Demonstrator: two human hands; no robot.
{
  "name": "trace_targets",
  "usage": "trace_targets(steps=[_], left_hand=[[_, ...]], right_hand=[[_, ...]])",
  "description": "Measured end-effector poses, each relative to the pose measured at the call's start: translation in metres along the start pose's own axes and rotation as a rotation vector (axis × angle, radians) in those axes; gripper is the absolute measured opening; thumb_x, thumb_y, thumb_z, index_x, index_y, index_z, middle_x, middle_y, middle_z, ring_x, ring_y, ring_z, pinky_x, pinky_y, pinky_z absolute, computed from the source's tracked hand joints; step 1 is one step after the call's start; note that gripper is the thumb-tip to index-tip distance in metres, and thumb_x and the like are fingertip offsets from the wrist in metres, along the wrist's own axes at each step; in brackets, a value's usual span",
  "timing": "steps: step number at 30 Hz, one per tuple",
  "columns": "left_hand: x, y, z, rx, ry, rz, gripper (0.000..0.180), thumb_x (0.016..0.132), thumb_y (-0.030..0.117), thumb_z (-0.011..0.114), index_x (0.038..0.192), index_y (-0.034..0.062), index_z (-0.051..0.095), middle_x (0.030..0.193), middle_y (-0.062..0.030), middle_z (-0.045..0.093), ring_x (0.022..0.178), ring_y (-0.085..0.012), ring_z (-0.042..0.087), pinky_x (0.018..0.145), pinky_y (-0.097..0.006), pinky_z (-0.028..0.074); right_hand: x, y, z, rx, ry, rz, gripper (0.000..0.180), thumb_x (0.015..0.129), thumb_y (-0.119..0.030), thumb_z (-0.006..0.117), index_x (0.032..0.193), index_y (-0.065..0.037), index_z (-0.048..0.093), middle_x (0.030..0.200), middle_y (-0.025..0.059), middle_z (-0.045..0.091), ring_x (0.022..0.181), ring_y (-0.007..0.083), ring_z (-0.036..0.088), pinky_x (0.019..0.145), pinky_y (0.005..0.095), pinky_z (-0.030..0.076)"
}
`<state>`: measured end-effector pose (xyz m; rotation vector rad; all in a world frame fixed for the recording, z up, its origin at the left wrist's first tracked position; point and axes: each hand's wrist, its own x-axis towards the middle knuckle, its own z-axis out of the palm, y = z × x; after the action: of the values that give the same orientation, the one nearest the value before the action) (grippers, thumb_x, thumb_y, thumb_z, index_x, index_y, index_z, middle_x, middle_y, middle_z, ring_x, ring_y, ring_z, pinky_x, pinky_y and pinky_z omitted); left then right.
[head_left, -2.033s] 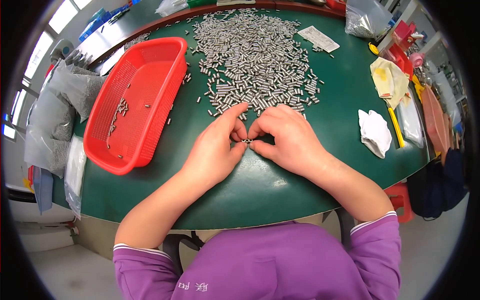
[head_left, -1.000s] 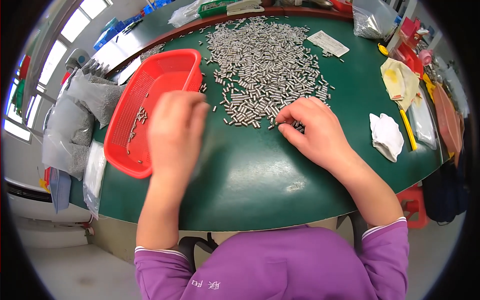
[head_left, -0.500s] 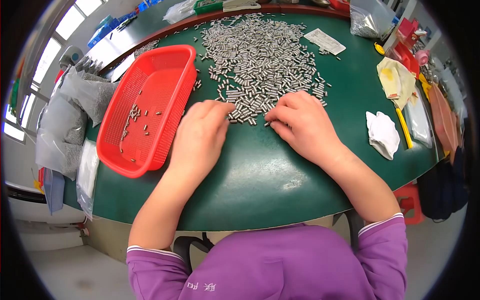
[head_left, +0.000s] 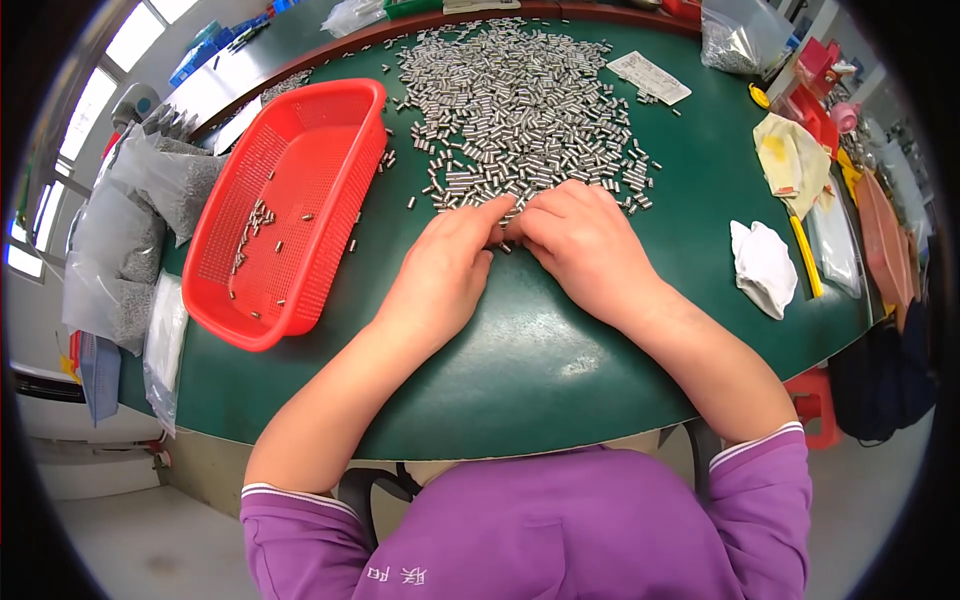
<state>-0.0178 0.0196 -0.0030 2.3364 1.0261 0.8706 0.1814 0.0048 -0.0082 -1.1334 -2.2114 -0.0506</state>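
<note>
A big heap of small silver metal cylinders [head_left: 520,95] covers the far middle of the green table [head_left: 520,360]. My left hand [head_left: 445,265] and my right hand [head_left: 580,245] rest side by side at the heap's near edge, fingertips meeting over a few loose cylinders [head_left: 505,235]. Both hands pinch with curled fingers; what they grip is hidden under the fingertips. A red mesh basket [head_left: 290,200] with several cylinders in it lies to the left of my left hand.
Clear plastic bags of parts [head_left: 130,230] lie left of the basket. A crumpled white cloth [head_left: 765,265], a yellow cloth [head_left: 790,155] and red trays [head_left: 880,240] sit on the right. A paper slip [head_left: 650,78] lies at the far right of the heap.
My left hand went left over the red basket, then came back to the heap's edge. It now meets my right hand, which stayed at the near edge of the heap.
</note>
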Motion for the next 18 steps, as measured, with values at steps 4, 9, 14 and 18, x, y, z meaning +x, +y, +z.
trace_targets(steps=[4, 9, 14, 18], left_hand=[[-0.002, -0.001, 0.002, -0.014, -0.015, -0.045, 0.058, 0.082, -0.010, 0.063, 0.137, 0.0064, 0.054, 0.106, -0.0108, 0.063, 0.097, -0.0228, 0.063, 0.087, -0.033, 0.053], [-0.002, 0.001, 0.003, 0.000, -0.020, -0.038, 0.061, 0.082, -0.010, 0.063, 0.140, 0.0061, 0.051, 0.107, -0.0106, 0.062, 0.095, -0.0219, 0.063, 0.087, -0.033, 0.053], [-0.005, 0.005, 0.000, -0.051, -0.068, -0.076, 0.062, 0.082, -0.010, 0.064, 0.140, 0.0062, 0.050, 0.107, -0.0098, 0.062, 0.094, -0.0203, 0.063, 0.087, -0.032, 0.053], [-0.005, 0.009, -0.002, -0.095, -0.053, -0.111, 0.062, 0.082, -0.011, 0.063, 0.140, 0.0060, 0.050, 0.105, -0.0095, 0.062, 0.092, -0.0190, 0.063, 0.085, -0.031, 0.054]], right_hand=[[0.001, -0.002, -0.003, -0.057, 0.005, 0.018, 0.019, 0.076, -0.009, 0.073, 0.094, -0.012, 0.071, 0.092, 0.0012, 0.062, 0.095, 0.0239, 0.058, 0.085, 0.0382, 0.045], [0.001, -0.003, -0.005, -0.036, -0.004, 0.028, 0.017, 0.076, -0.009, 0.073, 0.092, -0.011, 0.071, 0.092, 0.0019, 0.061, 0.095, 0.0243, 0.058, 0.085, 0.0385, 0.045], [-0.003, -0.005, -0.009, 0.006, -0.077, 0.063, 0.014, 0.075, -0.009, 0.074, 0.089, -0.011, 0.071, 0.092, 0.0022, 0.061, 0.095, 0.0244, 0.058, 0.085, 0.0386, 0.045], [-0.003, -0.008, -0.011, 0.059, -0.047, 0.040, 0.014, 0.076, -0.009, 0.075, 0.088, -0.011, 0.070, 0.091, 0.0019, 0.061, 0.095, 0.0245, 0.058, 0.085, 0.0388, 0.044]])
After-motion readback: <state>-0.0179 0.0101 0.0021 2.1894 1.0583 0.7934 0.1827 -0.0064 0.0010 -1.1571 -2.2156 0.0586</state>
